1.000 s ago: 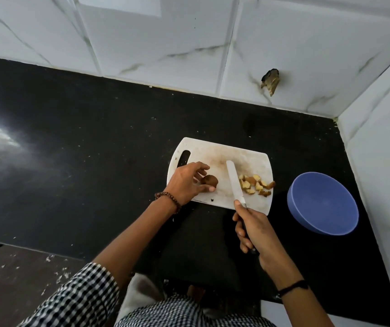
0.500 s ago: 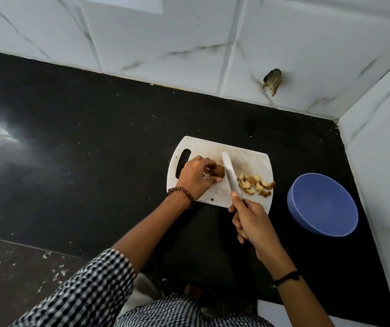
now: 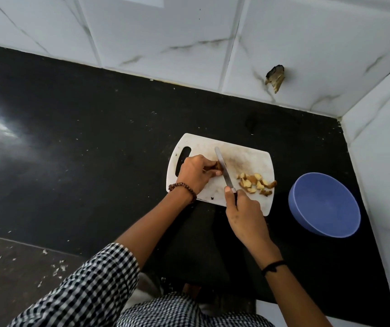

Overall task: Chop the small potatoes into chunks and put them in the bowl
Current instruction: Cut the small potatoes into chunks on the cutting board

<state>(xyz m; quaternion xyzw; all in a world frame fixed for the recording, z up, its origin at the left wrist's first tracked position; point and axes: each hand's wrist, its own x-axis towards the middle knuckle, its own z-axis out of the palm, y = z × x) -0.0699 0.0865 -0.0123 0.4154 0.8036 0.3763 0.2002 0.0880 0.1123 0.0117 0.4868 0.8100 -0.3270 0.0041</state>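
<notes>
A white cutting board (image 3: 248, 159) lies on the black counter. My left hand (image 3: 195, 172) pinches a small brown potato (image 3: 218, 166) against the board; most of the potato is hidden under my fingers. My right hand (image 3: 243, 213) grips the handle of a knife (image 3: 223, 169), with the forefinger along its back. The blade lies against the potato's right side. Several cut potato chunks (image 3: 256, 184) sit heaped on the right part of the board. A blue bowl (image 3: 325, 205) stands to the right of the board, with nothing visible in it.
White tiled walls close the counter (image 3: 83, 149) at the back and on the right, forming a corner behind the bowl. A chipped hole (image 3: 275, 77) marks the back wall. The counter's front edge runs near my body.
The knife has swung left from the middle of the board onto the potato. My left hand has curled tighter over the potato. The chunks and the bowl have stayed put.
</notes>
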